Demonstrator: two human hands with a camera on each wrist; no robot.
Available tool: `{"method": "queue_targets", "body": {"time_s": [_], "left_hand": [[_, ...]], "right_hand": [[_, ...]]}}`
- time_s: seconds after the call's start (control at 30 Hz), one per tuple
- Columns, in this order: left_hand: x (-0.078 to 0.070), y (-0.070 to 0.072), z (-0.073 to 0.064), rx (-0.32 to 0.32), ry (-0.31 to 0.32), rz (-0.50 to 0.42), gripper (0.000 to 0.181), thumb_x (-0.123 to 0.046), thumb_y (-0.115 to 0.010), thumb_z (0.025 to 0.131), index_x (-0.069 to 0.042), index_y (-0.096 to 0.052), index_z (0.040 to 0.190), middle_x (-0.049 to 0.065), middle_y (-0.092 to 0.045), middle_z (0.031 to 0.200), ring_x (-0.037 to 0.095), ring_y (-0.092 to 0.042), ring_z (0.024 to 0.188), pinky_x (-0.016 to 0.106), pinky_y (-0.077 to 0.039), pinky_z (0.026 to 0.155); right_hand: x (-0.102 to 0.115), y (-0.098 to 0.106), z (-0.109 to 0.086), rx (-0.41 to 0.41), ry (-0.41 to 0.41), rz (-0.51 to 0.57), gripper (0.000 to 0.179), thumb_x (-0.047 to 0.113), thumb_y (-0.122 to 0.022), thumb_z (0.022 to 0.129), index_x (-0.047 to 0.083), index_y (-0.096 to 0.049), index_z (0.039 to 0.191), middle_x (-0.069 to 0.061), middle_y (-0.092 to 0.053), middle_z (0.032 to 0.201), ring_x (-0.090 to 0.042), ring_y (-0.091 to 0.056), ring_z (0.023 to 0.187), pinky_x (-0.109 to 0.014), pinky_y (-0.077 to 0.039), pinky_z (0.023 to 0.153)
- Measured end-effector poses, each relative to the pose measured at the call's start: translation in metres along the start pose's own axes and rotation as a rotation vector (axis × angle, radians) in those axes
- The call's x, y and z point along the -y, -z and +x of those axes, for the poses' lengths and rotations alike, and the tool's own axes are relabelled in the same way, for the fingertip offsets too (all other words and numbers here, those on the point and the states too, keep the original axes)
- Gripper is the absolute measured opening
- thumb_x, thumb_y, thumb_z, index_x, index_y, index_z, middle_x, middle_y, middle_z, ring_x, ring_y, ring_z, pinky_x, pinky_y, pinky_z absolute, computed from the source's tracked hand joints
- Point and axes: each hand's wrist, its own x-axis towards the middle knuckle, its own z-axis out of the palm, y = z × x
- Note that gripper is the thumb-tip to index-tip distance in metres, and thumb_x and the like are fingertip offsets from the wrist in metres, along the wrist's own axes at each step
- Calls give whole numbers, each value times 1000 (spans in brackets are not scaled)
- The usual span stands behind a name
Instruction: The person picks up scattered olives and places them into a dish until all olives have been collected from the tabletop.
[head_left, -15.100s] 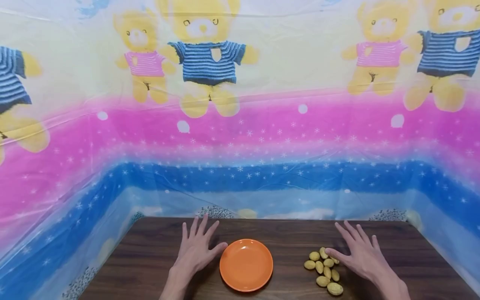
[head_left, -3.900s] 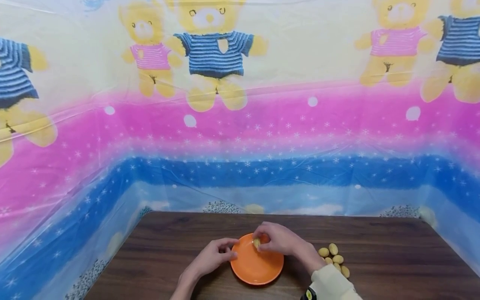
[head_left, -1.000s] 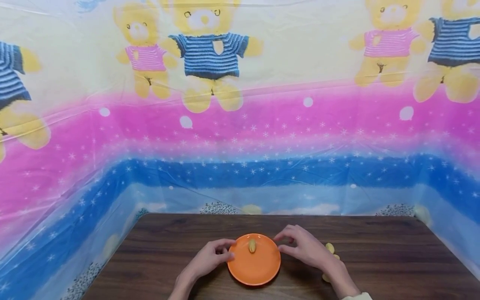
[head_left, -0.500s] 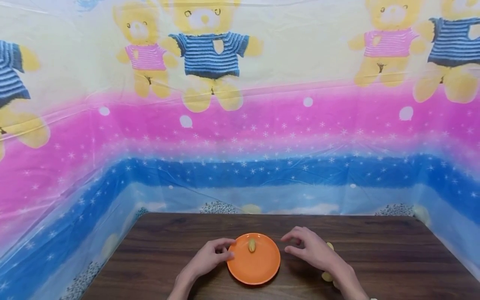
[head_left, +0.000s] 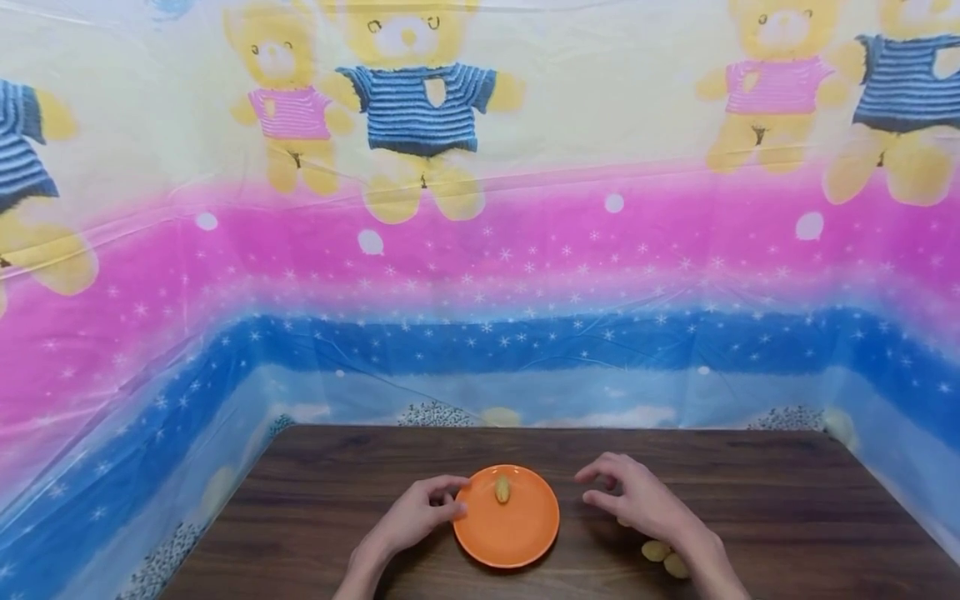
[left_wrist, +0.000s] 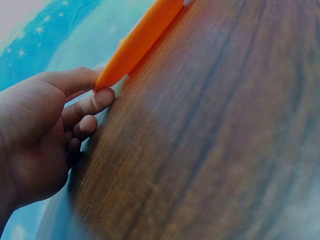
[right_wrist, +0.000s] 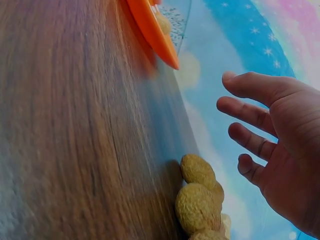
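Note:
My left hand (head_left: 420, 510) pinches the left rim of a round orange plate (head_left: 506, 533); in the left wrist view the thumb and fingers meet at the edge of the orange plate (left_wrist: 135, 47). Toward the plate's far side lies a yellowish-brown, elongated oval piece (head_left: 502, 489). To the right of the plate, my right hand (head_left: 637, 500) hovers with loosely bent, parted fingers and holds nothing. Below that hand, several wrinkled, yellow-brown oval pieces (right_wrist: 197, 205) lie on the table; the hand and forearm hide part of this group in the head view.
The dark wood-grain table (head_left: 360, 454) has its far edge just beyond the plate. Behind and at both sides hangs a cloth (head_left: 480, 342) printed with teddy bears and snowflakes, in pink and blue bands.
Earlier, the right hand held an oval piece over the plate. It has let go and drawn back right toward the table's group, which was larger at first. The left hand keeps its grip.

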Motion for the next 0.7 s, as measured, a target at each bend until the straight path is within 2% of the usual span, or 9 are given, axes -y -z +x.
{"method": "queue_targets", "body": {"time_s": [0.37,0.7], "left_hand": [[-2,-1,-2,-6,10,-4,45,-32,-67,95,-13,-61,135,1,-62,84,17,-54,77,29,-42,68],[-2,-1,-1,-11,2,3,43,-31,-67,96,-13,-62,135,0,-62,84,16,-54,77,28,-42,67]], "right_hand": [[-10,7,-4,7,-52,27,37,48,-63,95,20,-69,118,-3,-65,117,-9,-57,92,-27,-48,74],[-20,18,-9,-4,-71,36,32,36,-65,96,16,-68,121,-5,-66,117,-10,-59,91,-27,-49,73]]}}
